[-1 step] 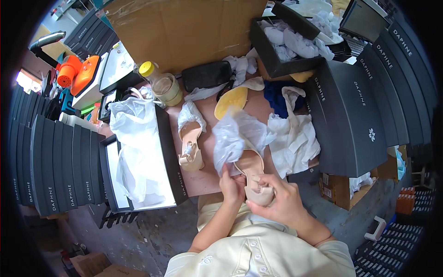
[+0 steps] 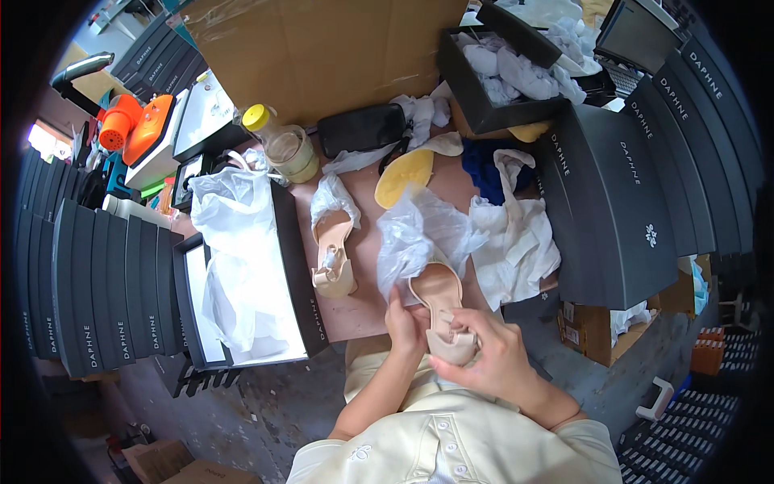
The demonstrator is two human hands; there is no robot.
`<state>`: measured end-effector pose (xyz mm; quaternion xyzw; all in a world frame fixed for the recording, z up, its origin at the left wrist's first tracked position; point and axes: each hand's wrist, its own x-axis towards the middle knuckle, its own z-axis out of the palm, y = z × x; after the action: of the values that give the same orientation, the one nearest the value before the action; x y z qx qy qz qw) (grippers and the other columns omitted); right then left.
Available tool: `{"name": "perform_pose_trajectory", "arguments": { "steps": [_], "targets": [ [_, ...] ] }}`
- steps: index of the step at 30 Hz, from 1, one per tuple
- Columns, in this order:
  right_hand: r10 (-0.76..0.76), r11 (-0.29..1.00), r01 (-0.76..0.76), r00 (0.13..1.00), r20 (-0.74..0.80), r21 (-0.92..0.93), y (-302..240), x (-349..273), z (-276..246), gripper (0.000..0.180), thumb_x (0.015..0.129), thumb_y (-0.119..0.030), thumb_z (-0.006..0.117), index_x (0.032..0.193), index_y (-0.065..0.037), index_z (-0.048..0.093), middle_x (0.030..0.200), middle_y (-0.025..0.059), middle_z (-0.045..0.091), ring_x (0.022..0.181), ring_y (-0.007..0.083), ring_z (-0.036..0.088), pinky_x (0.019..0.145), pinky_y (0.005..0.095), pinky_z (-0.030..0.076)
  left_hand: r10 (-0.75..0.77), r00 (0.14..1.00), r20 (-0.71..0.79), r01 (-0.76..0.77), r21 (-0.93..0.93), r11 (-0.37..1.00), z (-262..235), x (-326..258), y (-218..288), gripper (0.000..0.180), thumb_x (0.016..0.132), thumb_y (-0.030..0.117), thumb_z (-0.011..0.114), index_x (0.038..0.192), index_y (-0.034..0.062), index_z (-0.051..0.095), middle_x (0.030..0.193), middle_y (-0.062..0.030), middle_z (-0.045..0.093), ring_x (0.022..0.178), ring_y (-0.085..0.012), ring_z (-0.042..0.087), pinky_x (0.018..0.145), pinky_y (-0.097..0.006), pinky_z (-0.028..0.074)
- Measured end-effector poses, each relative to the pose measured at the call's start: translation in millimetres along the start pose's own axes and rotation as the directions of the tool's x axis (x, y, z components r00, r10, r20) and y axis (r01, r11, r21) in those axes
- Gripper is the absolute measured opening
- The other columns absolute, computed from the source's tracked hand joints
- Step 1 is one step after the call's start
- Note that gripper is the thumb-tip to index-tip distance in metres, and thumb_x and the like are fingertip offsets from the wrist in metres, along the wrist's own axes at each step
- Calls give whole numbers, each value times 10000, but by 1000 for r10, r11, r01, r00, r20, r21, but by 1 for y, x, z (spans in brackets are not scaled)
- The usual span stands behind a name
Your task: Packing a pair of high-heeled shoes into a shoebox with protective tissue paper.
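Observation:
A beige sandal (image 2: 438, 284) is tilted over the table's near edge, its heel end toward me. My right hand (image 2: 493, 348) grips it around the heel, thumb and fingers on the strap area. My left hand (image 2: 405, 327) is closed at the sandal's left side, its fingertips partly hidden behind it. Thin white wrapping paper (image 2: 411, 238) covers the toe end and hangs loosely around it. To the left lies a matching sandal (image 2: 332, 256), its toe also wrapped in white and a small wad near its heel strap.
An open dark shoe box (image 2: 298, 278) lined with white paper stands on the left. Dark shoe boxes (image 2: 605, 206) are stacked at the right. Behind are a yellow-capped bottle (image 2: 292, 153), a black pouch (image 2: 360, 131), a yellow pad (image 2: 403, 177) and a large carton (image 2: 322, 60). Crumpled white cloth (image 2: 516, 250) lies right.
The wrapping paper around the sandal's toe has shifted slightly to the right and spread a little. Both hands keep almost the same place on the sandal.

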<state>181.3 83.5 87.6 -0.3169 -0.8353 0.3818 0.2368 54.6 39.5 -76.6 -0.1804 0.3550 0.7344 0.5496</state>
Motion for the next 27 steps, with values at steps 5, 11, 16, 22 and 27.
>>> {"name": "perform_pose_trajectory", "arguments": {
  "steps": [5, 11, 16, 22, 27],
  "targets": [
    [-56, 998, 56, 990, 130, 1, -11, -3, -2, 446, 691, -336, 749, 924, -30, 526, 853, 97, 607, 620, 225, 627, 538, 314, 509, -60, 978, 197, 77, -75, 994, 24, -25, 11, 393, 875, 286, 460, 1167, 24, 482, 1055, -137, 585, 859, -254, 620, 739, -363, 531],
    [-67, 996, 74, 992, 111, -57, 32, 66, -37, 423, 756, 4, 501, 1178, 12, 475, 1190, 181, 511, 1185, 339, 441, 994, 383, 339, 82, 983, 167, -138, 361, 922, 19, -29, 14, 351, 801, 82, 477, 1143, 2, 479, 1010, -119, 588, 825, -203, 616, 716, -320, 522],
    [-114, 868, 232, 954, 279, -440, 99, 141, -20, 570, 644, 39, 555, 1192, -115, 533, 1294, 163, 435, 1265, 357, 324, 1045, 406, 280, 59, 977, 207, -124, 320, 939, 19, -48, 16, 372, 790, -11, 469, 1160, 11, 488, 1063, -90, 583, 927, -158, 582, 798, -263, 470],
    [-80, 981, 121, 964, 254, -149, 51, 147, -21, 126, 703, -116, 612, 812, -73, 659, 750, 145, 645, 785, 314, 623, 697, 396, 484, 31, 979, 201, -131, 504, 854, -3, -43, 13, 384, 813, 18, 452, 1195, -12, 476, 1076, -93, 576, 958, -153, 561, 834, -265, 448],
    [-189, 877, 293, 939, 286, -382, 4, 112, -7, 191, 713, -183, 648, 849, -49, 644, 687, 124, 607, 674, 302, 608, 603, 390, 467, -27, 985, 171, -60, 481, 875, -18, -46, 0, 272, 827, 47, 463, 1068, -36, 557, 964, -88, 607, 856, -155, 586, 744, -254, 476]
  ]
}}
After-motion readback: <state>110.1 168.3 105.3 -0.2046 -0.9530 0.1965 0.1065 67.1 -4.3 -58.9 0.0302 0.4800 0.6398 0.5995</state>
